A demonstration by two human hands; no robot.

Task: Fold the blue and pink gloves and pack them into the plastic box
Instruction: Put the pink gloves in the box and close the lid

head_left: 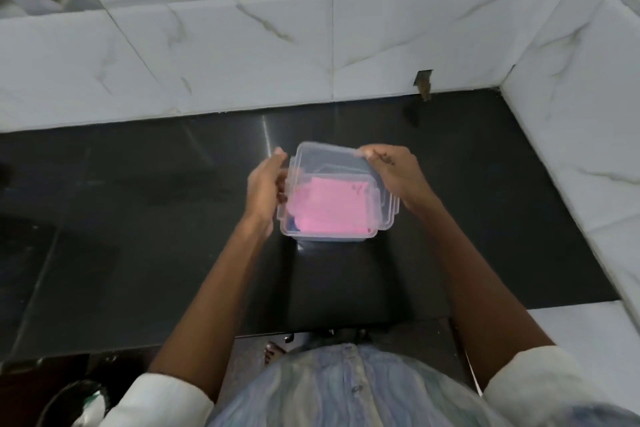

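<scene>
A clear plastic box [349, 237] stands on the black countertop [138, 218], with a clear lid [325, 158] lying over its top. Through the lid I see a folded pink glove [329, 208], and a bit of blue glove [295, 224] shows under it at the near left corner. My left hand [266, 187] grips the lid's left edge. My right hand [394, 173] holds the lid's far right corner and right side. The lid sits slightly askew over the box.
White marble-patterned wall tiles [242, 45] rise behind the counter and along the right side [571, 132]. A small dark notch [423, 81] marks the back wall's base. The counter's front edge [311, 333] runs close to my body. A dark round object [72, 402] sits at the lower left.
</scene>
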